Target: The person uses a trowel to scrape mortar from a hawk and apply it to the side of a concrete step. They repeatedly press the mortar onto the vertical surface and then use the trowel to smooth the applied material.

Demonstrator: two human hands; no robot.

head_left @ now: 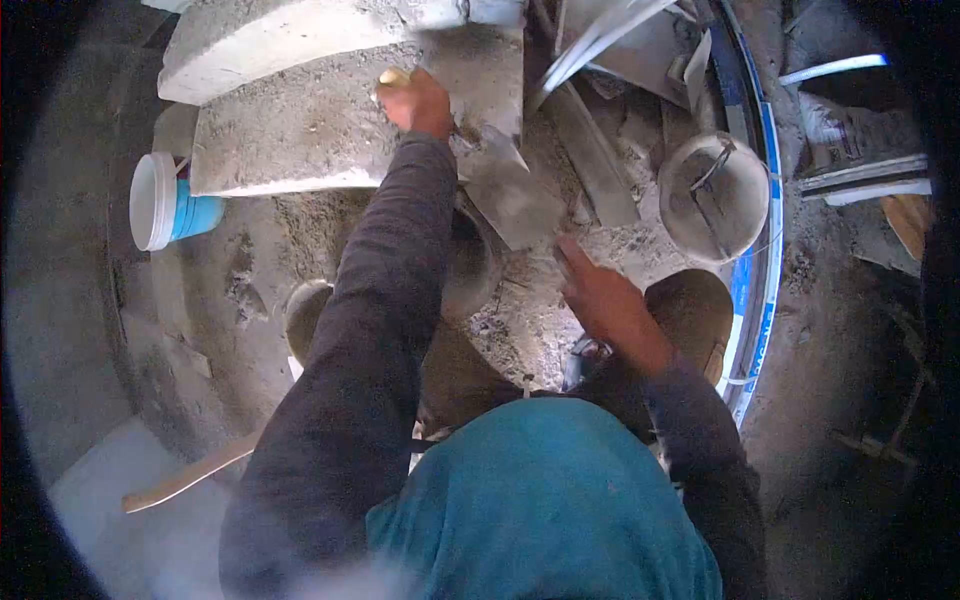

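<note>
My left hand (415,103) reaches across a dusty stone slab (290,130), wrapped round the pale yellow handle of a trowel-like tool (393,77). A blurred grey blade (502,147) shows to the right of that hand. Just beyond the slab's right corner is a flat grey plate (518,208). My right hand (605,305) is near the plate's lower right corner, its fingers drawn together; what they hold, if anything, is too blurred to make out.
A white and blue bucket (152,203) lies tilted at the left. A round dusty bucket (715,198) holding a metal tool stands at the right, beside a long blue-and-white strip (768,250). Boards (595,165) lie behind. A curved wooden piece (190,475) is lower left.
</note>
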